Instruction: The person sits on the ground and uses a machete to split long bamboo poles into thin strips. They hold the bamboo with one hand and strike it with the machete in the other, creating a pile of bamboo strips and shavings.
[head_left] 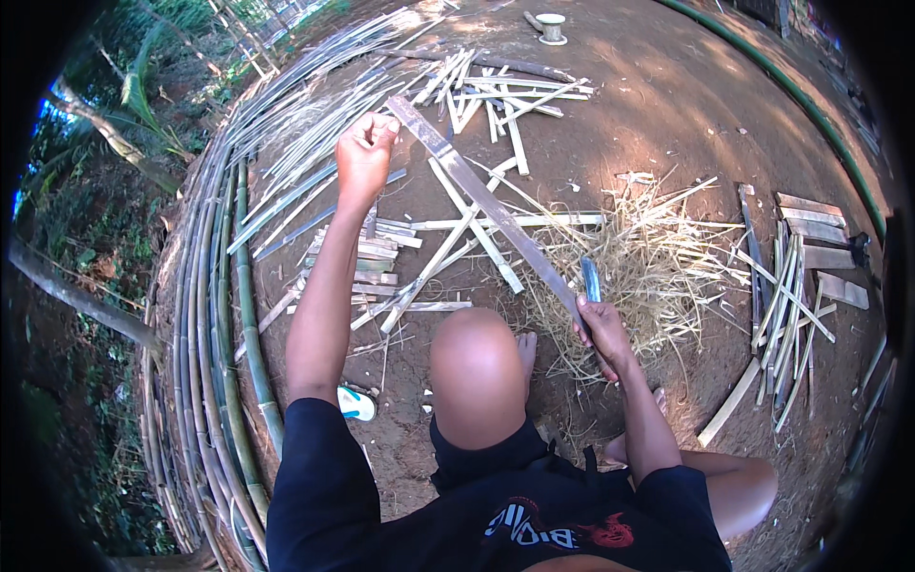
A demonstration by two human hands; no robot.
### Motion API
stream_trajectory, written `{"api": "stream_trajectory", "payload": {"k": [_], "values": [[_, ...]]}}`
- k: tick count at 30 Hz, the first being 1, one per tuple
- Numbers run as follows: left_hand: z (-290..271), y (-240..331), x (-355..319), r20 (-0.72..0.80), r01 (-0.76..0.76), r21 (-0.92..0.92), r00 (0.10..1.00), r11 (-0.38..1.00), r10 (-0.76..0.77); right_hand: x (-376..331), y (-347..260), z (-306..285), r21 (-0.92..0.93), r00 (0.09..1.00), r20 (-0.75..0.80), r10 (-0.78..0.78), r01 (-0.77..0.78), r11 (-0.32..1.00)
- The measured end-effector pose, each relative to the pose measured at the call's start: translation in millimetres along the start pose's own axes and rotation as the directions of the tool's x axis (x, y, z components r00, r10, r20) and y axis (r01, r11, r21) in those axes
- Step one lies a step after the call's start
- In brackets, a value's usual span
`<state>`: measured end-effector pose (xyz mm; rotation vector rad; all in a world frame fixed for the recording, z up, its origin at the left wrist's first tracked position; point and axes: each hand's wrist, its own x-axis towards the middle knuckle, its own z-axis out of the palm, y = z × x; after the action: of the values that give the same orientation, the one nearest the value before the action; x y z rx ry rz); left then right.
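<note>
Long bamboo poles (246, 305) lie along the left side, and inside them a broad spread of thin split strips (286, 143) reaches to the far left. A loose heap of pale shavings (658, 257) lies to the right, close by the right hand (602, 332); its curly fibres could snag the strip if that end drops. The person's raised knee (481, 367) limits room at the near side.

The long flat strip (486, 195) slants above the ground from far left to near right, over crossed pale slats (457, 243). It looks like split bamboo or wood: probably light and stiff across its width, springier along its length, with edges that may splinter. The 2 ends seem the best places to take hold, on the flat faces.

The right hand's fingers wrap the near end, thumb pressed on top; a short bluish piece (592, 278) juts beside it. At the far end, the left hand (365, 157) has its fingers curled in tightly; I cannot tell whether thumb and forefinger pinch the strip or only meet its edge.
</note>
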<state>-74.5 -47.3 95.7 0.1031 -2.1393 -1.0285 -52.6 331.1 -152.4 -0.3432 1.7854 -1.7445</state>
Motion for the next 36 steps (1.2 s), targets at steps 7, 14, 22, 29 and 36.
{"api": "stream_trajectory", "payload": {"k": [7,14,22,29,36], "values": [[-31,-78,1,-0.186,0.213,0.496,0.973,0.842,-0.137,-9,-23,23,0.401,0.979,-0.003,-0.206,0.19,0.896],[42,-81,-90,0.325,0.336,0.245,0.855,0.91,-0.403,2,-54,10,0.179,0.9,-0.366,-0.238,0.319,0.931],[147,49,-87,0.768,0.471,-0.165,0.612,0.867,-0.186,6,-46,38,0.191,0.912,-0.339,-0.23,0.306,0.933],[159,65,-87,0.706,0.525,-0.271,0.678,0.807,-0.203,10,-39,46,0.23,0.912,-0.296,-0.284,0.356,0.906],[159,65,-96,0.702,0.51,-0.262,0.683,0.819,-0.201,9,-33,42,0.186,0.918,-0.281,-0.279,0.337,0.923]]}}
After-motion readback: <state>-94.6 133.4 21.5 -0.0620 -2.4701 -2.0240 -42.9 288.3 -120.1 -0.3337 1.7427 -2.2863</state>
